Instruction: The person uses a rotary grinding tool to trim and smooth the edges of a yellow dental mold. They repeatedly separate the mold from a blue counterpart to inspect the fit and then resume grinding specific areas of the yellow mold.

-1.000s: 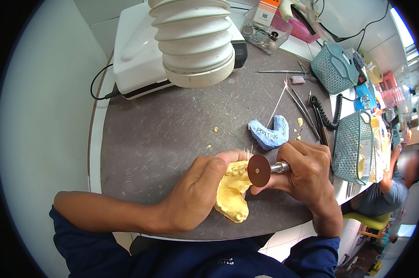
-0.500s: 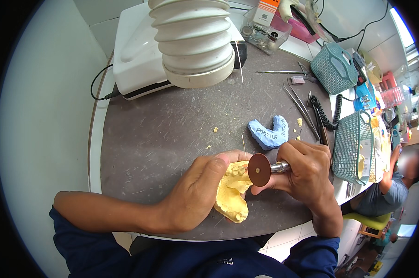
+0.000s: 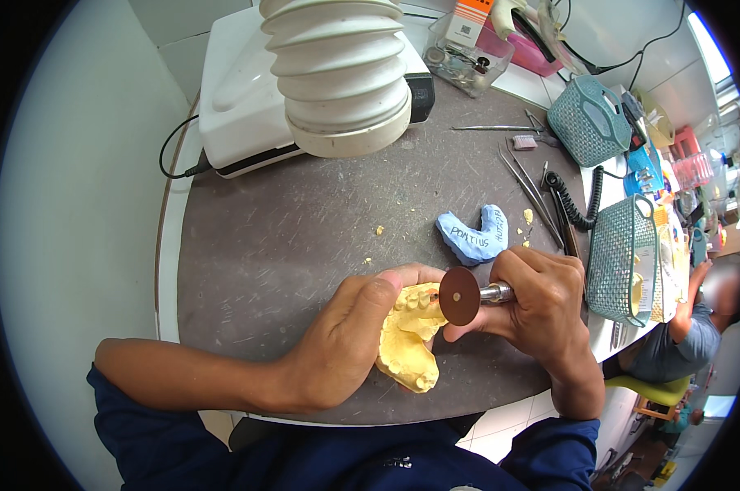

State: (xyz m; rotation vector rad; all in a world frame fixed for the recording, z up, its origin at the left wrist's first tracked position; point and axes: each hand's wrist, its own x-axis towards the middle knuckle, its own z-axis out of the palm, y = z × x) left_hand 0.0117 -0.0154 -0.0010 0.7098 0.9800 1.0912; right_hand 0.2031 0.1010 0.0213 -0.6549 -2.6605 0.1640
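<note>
My left hand [image 3: 347,335] is closed around a yellow dental cast [image 3: 403,348], with the thumb on its upper edge and the fingers beneath. The cast is horseshoe-shaped with a row of teeth. In my right hand [image 3: 538,303] is a metal rotary handpiece [image 3: 498,293], its barrel running under my fingers. A round reddish-brown cutting disc [image 3: 459,296] sits on its tip, in front of the cast's right side. The disc hides part of the teeth, so I cannot tell whether it touches them. Just beyond lies a blue curved mould piece [image 3: 475,236] with handwriting.
A ribbed white suction hose [image 3: 337,74] hangs over the far side, before a white machine [image 3: 243,90]. Tweezers [image 3: 534,192], a coiled black cord [image 3: 581,204] and teal baskets [image 3: 624,258] line the right. Yellow crumbs dot the grey worktop [image 3: 263,245]. Another person [image 3: 681,327] sits far right.
The disc has shifted very slightly right and now shows a small reddish spot on the cast beside it. Thin light streaks seen earlier are gone. Both hands keep their hold.
</note>
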